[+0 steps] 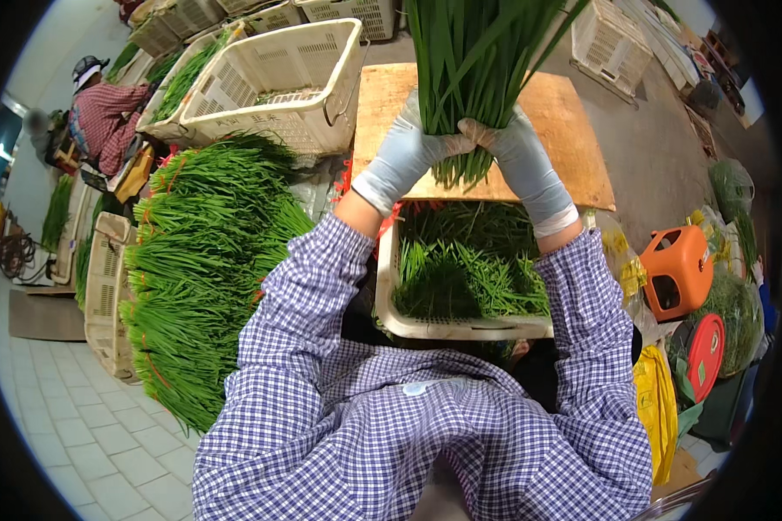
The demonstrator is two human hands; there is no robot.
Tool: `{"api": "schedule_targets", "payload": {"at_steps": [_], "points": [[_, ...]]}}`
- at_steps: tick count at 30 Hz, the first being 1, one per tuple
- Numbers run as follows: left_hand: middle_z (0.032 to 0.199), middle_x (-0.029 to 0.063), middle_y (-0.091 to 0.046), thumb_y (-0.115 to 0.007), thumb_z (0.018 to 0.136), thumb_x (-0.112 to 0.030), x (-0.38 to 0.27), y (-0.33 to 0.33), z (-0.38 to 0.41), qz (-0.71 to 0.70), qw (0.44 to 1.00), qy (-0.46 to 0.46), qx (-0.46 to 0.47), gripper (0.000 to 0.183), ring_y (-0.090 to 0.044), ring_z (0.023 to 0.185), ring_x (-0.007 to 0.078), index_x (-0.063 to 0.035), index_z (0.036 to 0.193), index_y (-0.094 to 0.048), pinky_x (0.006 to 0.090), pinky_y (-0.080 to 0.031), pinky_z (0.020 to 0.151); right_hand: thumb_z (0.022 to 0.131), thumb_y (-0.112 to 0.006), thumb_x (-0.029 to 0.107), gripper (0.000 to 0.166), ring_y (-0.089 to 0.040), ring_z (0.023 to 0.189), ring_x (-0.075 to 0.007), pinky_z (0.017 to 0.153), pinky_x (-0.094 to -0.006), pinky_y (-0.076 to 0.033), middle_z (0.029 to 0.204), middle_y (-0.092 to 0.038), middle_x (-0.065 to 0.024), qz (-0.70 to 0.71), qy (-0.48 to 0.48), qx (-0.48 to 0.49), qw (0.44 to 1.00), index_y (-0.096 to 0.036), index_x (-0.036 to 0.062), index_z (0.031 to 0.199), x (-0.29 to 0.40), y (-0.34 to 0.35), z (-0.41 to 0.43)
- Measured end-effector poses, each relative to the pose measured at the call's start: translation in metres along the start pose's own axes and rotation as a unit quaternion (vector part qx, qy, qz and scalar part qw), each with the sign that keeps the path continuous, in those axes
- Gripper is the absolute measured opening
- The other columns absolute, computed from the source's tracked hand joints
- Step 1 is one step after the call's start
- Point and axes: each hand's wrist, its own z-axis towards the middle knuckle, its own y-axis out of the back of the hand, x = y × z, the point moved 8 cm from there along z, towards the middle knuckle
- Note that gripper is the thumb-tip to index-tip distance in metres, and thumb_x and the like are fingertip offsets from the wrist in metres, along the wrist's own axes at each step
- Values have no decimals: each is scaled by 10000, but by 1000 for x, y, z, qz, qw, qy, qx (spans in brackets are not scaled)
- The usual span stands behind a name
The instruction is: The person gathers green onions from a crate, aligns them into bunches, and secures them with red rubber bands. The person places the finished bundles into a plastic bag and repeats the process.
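Note:
A thick bunch of garlic chives point(472, 71) stands upright between my two gloved hands, above a wooden board point(557, 130). My left hand point(407, 146) wraps the bunch from the left, near its lower end. From the other side my right hand point(518, 153) grips it, with the thumbs close together across the front. The leaf ends point down just below my fingers, and the bunch's top runs out of the picture. Nearer my body, under the board's edge, a white plastic crate point(386, 296) holds loose green leaves point(495, 273).
Tied bunches of chives point(195, 273) are piled at left. Beyond them stands a large white crate point(326, 120). An orange plastic stool point(678, 270), a red round lid point(705, 358) and a yellow bag point(655, 410) are at right. A person in a checked shirt point(107, 117) sits far left.

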Motion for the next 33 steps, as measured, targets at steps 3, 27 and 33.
{"api": "schedule_targets", "payload": {"at_steps": [3,27,33], "points": [[1236,49,-613,-752,836,-150,17,0,7,154,984,-69,61,554,-557,1115,182,-68,1327,-511,332,-479,956,816,-768,218,537,-596,1039,-210,933,-353,-482,1150,-657,-90,-124,87,74,986,-549,8,1259,-24,4,11],[1524,320,-222,-741,824,-370,173,51,-39,258,932,195,-166,1105,-229,1441,370,58,1509,14,364,-209,1164,974,-430,538,601,-630,1009,-391,864,-458,-483,1064,-662,-249,-563,-183,-104,799,-610,13,1204,-168,58,17],[1500,179,-379,-646,849,-151,101,42,-38,236,962,-88,-101,617,-303,1431,302,-44,1420,-437,416,-182,1177,957,-417,574,622,-624,1038,-396,887,-463,-482,1102,-656,-248,-530,-223,-54,816,-587,63,1268,-191,80,19]]}}
